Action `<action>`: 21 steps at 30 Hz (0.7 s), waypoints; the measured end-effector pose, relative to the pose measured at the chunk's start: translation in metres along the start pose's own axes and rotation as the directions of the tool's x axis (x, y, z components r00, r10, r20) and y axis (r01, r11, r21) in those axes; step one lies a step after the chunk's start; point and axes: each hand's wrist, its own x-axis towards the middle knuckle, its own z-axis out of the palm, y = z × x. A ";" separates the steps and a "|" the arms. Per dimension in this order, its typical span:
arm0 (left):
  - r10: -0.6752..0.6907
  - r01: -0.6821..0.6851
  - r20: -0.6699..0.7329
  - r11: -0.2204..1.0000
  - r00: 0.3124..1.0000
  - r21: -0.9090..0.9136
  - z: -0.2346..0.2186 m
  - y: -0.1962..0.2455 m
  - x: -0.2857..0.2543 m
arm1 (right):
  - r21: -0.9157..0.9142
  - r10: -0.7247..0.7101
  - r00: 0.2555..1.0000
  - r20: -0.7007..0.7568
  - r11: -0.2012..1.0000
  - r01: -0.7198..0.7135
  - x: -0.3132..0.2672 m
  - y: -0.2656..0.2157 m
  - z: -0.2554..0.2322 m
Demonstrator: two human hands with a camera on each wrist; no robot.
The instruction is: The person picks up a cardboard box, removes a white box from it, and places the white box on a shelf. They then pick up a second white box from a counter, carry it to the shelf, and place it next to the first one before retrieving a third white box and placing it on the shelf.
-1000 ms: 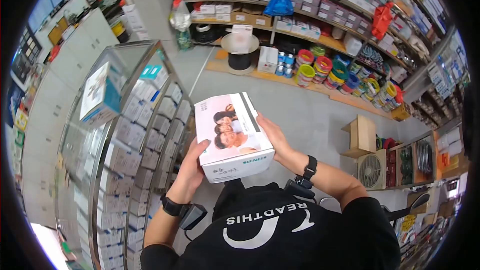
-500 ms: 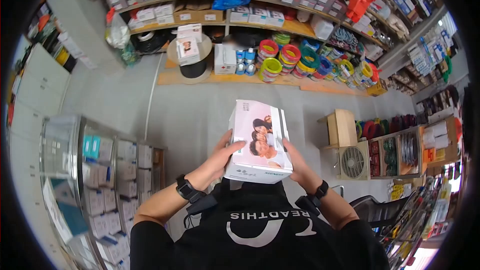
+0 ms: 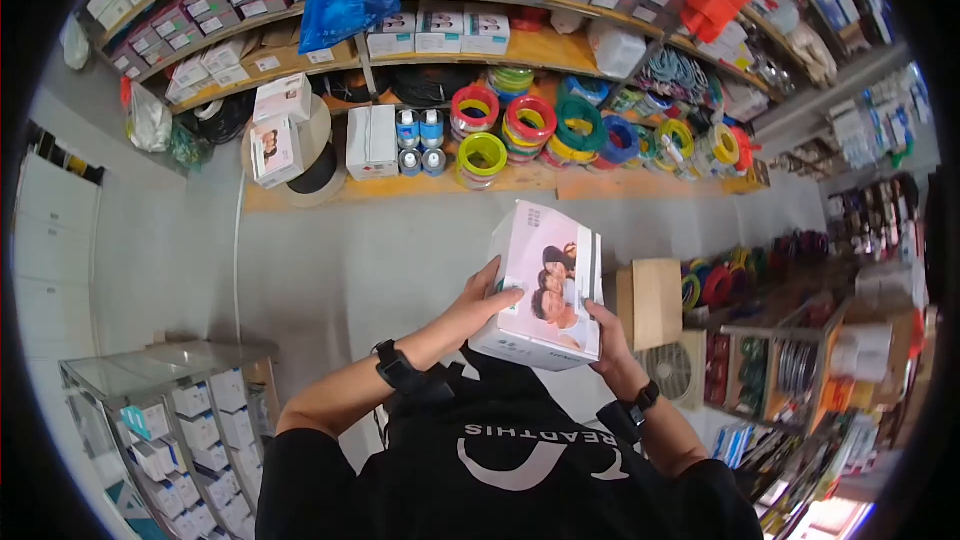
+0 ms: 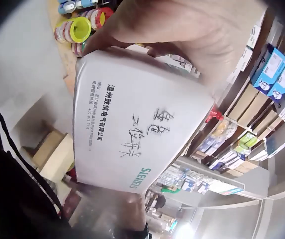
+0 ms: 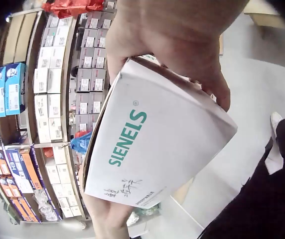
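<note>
In the head view a cardboard box (image 3: 525, 255), pink and white with a photo of several people on top, is held at chest height. My left hand (image 3: 476, 306) grips its left side, the thumb lying on the top face. From the right, my right hand (image 3: 612, 342) holds the opposite side, thumb at the upper edge. The left wrist view shows the white side of the box (image 4: 127, 114) with printed lines, handwriting and green SIENELS lettering. In the right wrist view the same lettering runs large along the box (image 5: 152, 134), beneath the right hand (image 5: 177, 45).
Ahead, a wooden platform (image 3: 400, 190) bears wire coils, blue-topped cans (image 3: 420, 140) and a cable spool (image 3: 318, 175) with two boxes on it. Shelves of boxes rise behind. A glass display case (image 3: 160, 360) stands at lower left, a wooden box (image 3: 655, 300) to the right.
The view has swung so that the display case falls away to the lower left and the shelves come in front. Both hands keep hold of the box, which now sits farther right in view.
</note>
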 end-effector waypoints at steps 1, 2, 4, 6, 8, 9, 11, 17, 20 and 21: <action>0.056 -0.056 -0.032 0.998 0.998 0.026 -0.001 -0.008 0.024 | 0.010 0.005 1.000 0.021 1.000 -0.005 0.013 -0.025 -0.003; 0.115 -0.111 -0.061 0.992 0.992 0.057 0.005 0.000 0.041 | 0.020 0.007 0.999 0.043 1.000 -0.008 0.024 -0.048 -0.005; 0.095 -0.092 -0.107 0.995 0.990 0.037 0.008 0.015 0.066 | 0.021 0.023 0.998 0.066 0.999 -0.024 0.056 -0.081 -0.017; 0.088 -0.085 -0.164 0.996 0.983 0.022 0.012 0.031 0.093 | 0.022 -0.014 0.997 0.074 1.000 0.013 0.084 -0.108 -0.015; 0.151 -0.150 -0.133 0.988 0.979 0.018 0.006 0.047 0.122 | -0.021 0.016 0.995 0.094 1.000 -0.014 0.117 -0.139 -0.007; 0.157 -0.158 -0.169 0.987 0.973 0.008 0.002 0.056 0.135 | -0.022 0.004 0.995 0.102 1.000 -0.002 0.134 -0.153 -0.003; 0.179 -0.127 -0.206 0.961 0.962 0.244 -0.002 0.072 0.163 | -0.054 0.009 0.991 0.135 0.999 -0.002 0.164 -0.183 0.001; 0.217 -0.163 -0.226 0.958 0.950 0.237 -0.009 0.090 0.275 | -0.043 0.030 0.997 0.066 0.999 -0.027 0.257 -0.266 -0.022; 0.247 -0.245 -0.235 0.969 0.940 0.040 0.005 0.084 0.356 | -0.060 0.000 0.999 0.037 0.998 0.003 0.304 -0.319 -0.057; 0.206 -0.202 -0.244 0.978 0.948 0.042 0.004 0.086 0.378 | -0.060 -0.001 1.000 0.018 0.998 0.002 0.319 -0.332 -0.065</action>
